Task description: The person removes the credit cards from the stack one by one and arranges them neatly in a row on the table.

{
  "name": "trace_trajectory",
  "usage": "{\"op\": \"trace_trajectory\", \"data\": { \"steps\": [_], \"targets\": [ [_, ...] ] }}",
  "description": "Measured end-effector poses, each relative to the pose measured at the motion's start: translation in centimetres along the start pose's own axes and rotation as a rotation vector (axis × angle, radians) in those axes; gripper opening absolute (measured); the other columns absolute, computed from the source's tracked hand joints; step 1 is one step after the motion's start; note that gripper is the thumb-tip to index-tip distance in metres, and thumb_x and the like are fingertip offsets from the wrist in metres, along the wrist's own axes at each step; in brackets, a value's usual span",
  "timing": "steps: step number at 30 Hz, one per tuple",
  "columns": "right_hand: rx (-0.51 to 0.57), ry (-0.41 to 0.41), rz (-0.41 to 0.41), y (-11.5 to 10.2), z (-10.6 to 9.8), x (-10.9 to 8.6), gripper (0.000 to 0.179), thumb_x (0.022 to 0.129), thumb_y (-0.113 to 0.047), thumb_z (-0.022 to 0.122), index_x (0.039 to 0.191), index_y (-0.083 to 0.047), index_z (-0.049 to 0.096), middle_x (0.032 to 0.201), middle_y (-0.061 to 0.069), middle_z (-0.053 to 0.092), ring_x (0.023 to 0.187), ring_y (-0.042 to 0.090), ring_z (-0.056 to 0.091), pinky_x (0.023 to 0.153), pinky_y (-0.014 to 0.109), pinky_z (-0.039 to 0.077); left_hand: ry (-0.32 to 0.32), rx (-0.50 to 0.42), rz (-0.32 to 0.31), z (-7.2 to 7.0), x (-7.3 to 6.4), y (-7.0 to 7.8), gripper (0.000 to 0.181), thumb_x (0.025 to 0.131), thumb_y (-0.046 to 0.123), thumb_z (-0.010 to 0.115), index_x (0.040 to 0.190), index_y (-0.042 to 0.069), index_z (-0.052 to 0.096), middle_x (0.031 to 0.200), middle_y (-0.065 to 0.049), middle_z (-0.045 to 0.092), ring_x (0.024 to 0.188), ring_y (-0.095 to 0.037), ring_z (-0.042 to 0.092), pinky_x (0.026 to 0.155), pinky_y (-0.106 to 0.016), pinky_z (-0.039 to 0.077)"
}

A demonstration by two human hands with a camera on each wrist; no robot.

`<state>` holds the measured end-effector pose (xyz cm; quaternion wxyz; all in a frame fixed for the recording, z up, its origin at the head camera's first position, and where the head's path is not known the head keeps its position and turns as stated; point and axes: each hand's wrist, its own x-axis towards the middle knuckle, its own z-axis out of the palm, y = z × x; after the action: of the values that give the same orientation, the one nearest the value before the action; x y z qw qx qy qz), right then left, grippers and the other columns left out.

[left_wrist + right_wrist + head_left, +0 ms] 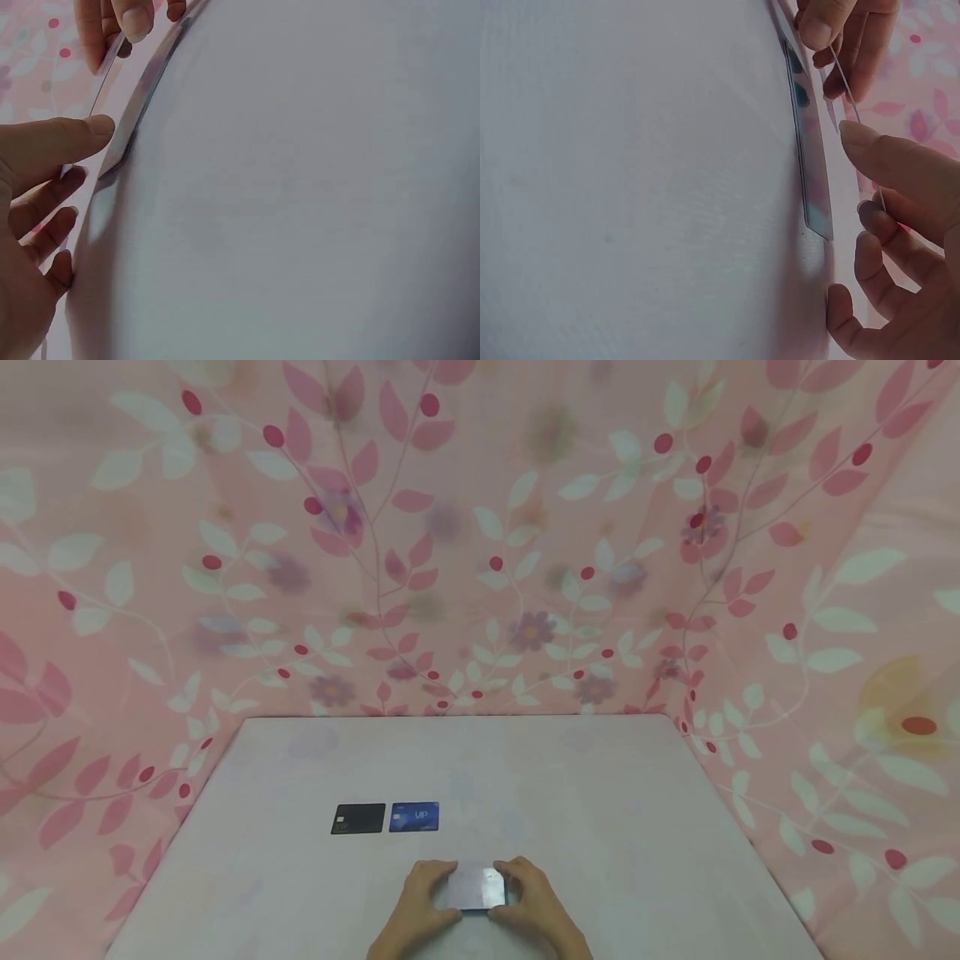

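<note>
A thin, glossy pale card (471, 887) is held level between both hands near the front of the table. My left hand (424, 897) pinches its left end between thumb and fingers, and my right hand (531, 897) pinches the right end the same way. Seen edge-on in the right wrist view, the card (846, 84) is a fine line spanning the two thumbs. Beneath it, apart from the held card, a flat glossy piece with blue patches (811, 161) lies on the table. In the head view the held card mostly hides that piece.
Farther back and to the left, a black card (360, 819) with a chip lies beside a blue card marked VIP (417, 818), a narrow gap between them. The white tabletop (637, 827) is bordered by pink floral cloth (465, 527) at the back and sides.
</note>
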<state>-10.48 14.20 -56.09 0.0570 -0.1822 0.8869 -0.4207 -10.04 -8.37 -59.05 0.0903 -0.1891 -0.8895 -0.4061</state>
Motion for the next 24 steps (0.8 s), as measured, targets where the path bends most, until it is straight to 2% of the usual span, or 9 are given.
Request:
{"op": "trace_trajectory", "data": {
  "steps": [3,5,10,14,17,24],
  "targets": [
    [-0.005,-0.006,-0.017,0.0,-0.2,0.1,0.061,0.068,-0.023,0.082,0.119,0.001,0.059,0.103,0.004,0.06,0.091,0.016,0.056,0.085,0.035,0.05,-0.097,-0.014,-0.064,-0.6,0.3,0.1,0.062,0.061,0.021,0.082,0.116,0.002,0.061,0.109,-0.006,0.061,0.101,-0.024,0.05,0.092,-0.042,0.042],
    [-0.003,-0.006,-0.032,-0.1,-0.2,0.2,0.06,0.069,-0.024,0.081,0.119,0.001,0.059,0.103,0.005,0.06,0.092,0.018,0.056,0.086,0.035,0.05,-0.136,-0.027,-0.104,-0.9,0.6,0.1,0.061,0.062,0.021,0.081,0.116,0.002,0.061,0.109,-0.006,0.06,0.101,-0.025,0.051,0.092,-0.043,0.043],
    [-0.008,0.011,-0.087,0.1,-0.4,0.5,0.06,0.071,-0.022,0.08,0.12,0.003,0.057,0.103,0.008,0.06,0.089,0.019,0.056,0.082,0.03,0.05,-0.155,-0.058,-0.164,-1.1,1.2,0.1,0.058,0.061,0.02,0.081,0.113,0.004,0.061,0.109,-0.006,0.06,0.102,-0.028,0.053,0.093,-0.047,0.043],
    [-0.006,0.008,-0.06,0.2,-0.6,1.1,0.061,0.07,-0.019,0.081,0.121,0.005,0.056,0.098,0.006,0.058,0.083,0.015,0.052,0.073,0.025,0.048,-0.161,-0.099,-0.198,-1.1,2.0,0.0,0.058,0.064,0.02,0.08,0.115,0.004,0.059,0.113,-0.009,0.059,0.108,-0.032,0.053,0.095,-0.052,0.041],
    [-0.005,0.002,-0.033,0.4,-0.8,1.7,0.061,0.07,-0.018,0.081,0.122,0.004,0.057,0.096,0.003,0.057,0.08,0.012,0.05,0.068,0.022,0.045,-0.153,-0.133,-0.198,-1.1,2.6,-0.1,0.058,0.064,0.018,0.08,0.116,0.003,0.058,0.115,-0.012,0.059,0.11,-0.034,0.053,0.096,-0.054,0.04],
    [-0.045,0.029,-0.073,1.1,-1.2,3.1,0.063,0.071,-0.018,0.08,0.123,0.006,0.055,0.099,0.007,0.059,0.083,0.016,0.051,0.07,0.025,0.047,-0.108,-0.11,-0.121,-1.0,4.1,-0.5,0.057,0.065,0.016,0.081,0.115,0.001,0.059,0.113,-0.014,0.062,0.105,-0.033,0.056,0.091,-0.047,0.045]
  ]
}}
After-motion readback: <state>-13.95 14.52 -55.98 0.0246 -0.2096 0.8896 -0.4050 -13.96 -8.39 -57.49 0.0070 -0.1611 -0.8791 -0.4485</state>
